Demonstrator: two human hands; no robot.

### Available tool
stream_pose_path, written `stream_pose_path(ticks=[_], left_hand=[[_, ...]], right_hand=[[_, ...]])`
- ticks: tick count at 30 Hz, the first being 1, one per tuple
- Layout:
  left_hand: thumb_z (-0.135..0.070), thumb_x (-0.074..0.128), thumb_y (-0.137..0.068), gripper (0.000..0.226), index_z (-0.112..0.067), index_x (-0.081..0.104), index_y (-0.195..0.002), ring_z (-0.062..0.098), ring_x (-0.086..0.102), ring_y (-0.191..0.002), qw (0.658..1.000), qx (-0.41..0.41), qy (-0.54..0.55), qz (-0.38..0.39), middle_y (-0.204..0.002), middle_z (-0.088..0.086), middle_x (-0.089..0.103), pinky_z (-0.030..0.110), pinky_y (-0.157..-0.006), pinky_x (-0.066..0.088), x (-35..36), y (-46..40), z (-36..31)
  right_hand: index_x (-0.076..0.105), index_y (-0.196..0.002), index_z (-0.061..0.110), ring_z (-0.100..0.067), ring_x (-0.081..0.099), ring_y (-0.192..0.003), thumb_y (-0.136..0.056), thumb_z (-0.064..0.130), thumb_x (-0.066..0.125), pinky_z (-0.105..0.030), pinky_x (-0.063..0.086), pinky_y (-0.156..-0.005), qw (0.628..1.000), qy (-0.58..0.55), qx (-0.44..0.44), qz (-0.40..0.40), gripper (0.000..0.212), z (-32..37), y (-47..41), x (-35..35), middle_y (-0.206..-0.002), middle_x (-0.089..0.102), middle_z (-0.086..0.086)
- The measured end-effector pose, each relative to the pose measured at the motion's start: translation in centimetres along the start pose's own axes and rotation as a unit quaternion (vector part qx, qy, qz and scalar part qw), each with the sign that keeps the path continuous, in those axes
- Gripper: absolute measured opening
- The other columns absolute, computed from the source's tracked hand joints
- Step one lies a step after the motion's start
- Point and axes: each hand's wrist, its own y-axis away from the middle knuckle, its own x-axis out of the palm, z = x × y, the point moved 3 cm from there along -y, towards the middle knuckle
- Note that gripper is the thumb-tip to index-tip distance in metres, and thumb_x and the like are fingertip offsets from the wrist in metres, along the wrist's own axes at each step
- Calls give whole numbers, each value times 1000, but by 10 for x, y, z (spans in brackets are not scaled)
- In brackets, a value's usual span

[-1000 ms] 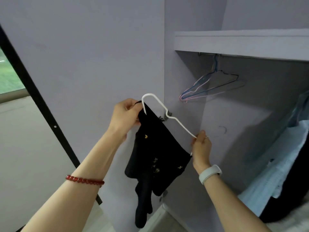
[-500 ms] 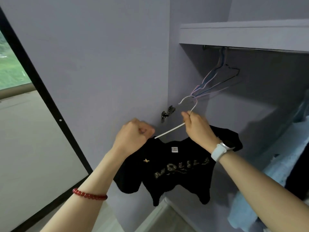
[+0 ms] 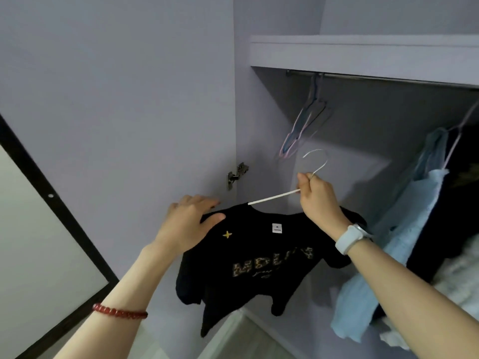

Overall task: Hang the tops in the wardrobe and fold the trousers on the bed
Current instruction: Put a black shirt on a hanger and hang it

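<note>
A black T-shirt (image 3: 259,260) with gold lettering hangs on a white hanger (image 3: 274,197) in front of the open wardrobe. My right hand (image 3: 317,196) grips the hanger at the base of its hook, below the steel rail (image 3: 388,78). My left hand (image 3: 189,221) lies with straight fingers on the shirt's left shoulder. The hook points up toward the rail and touches nothing.
Several empty wire hangers (image 3: 302,125) dangle from the rail at the left. A light blue top (image 3: 404,242) and dark garments hang at the right. A shelf (image 3: 363,54) sits above the rail. The wardrobe door with its hinge (image 3: 237,174) stands at the left.
The shirt went from bunched and hanging sideways to spread out on the hanger. My left hand let go of the hanger end and flattened on the shoulder. The hanger rose toward the rail.
</note>
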Motion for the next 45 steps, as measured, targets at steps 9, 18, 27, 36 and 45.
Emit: stream_pose_path(ticks=[9, 18, 27, 36, 45], left_hand=[[-32, 43, -97, 25, -11, 56, -94, 34, 57, -75, 995, -29, 35, -84, -61, -5, 45, 31, -57, 29, 23, -5, -8], [-27, 46, -96, 19, -17, 62, -100, 30, 54, -65, 992, -34, 56, -108, -55, -6, 46, 30, -56, 31, 14, -10, 19], [-26, 45, -97, 17, -20, 61, -97, 31, 59, -76, 992, -25, 100, -80, -65, -4, 52, 32, -60, 36, 33, -25, 22], [-23, 54, -94, 20, -16, 66, -108, 34, 63, -88, 987, 53, 142, -46, -90, 12, 70, 38, -74, 47, 47, -60, -14], [-25, 53, -94, 20, -11, 66, -102, 29, 63, -91, 981, 126, 149, -4, -91, 11, 69, 30, -78, 43, 62, -121, -63]], right_hand=[[56, -119, 10, -7, 54, -109, -96, 9, 45, -14, 35, -97, 996, -72, -23, 56, 26, -15, 15, -9, -114, 61, -3], [55, -107, -2, -39, 54, -105, -92, 6, 45, -37, 39, -79, 963, 192, 149, 117, 20, -102, 27, -26, -111, 57, -24], [60, -80, -8, -41, 59, -89, -93, 10, 52, -36, 36, -66, 950, 261, 165, 50, 23, -118, 46, -55, -92, 61, -26], [36, -142, 18, -24, 36, -131, -90, 10, 47, -45, 33, -105, 950, 246, 126, 146, 53, -107, 55, -75, -142, 40, -3], [56, -106, 8, -21, 56, -93, -98, 22, 41, -28, 42, -79, 944, 306, 81, 96, 23, -92, 95, -111, -101, 54, -4]])
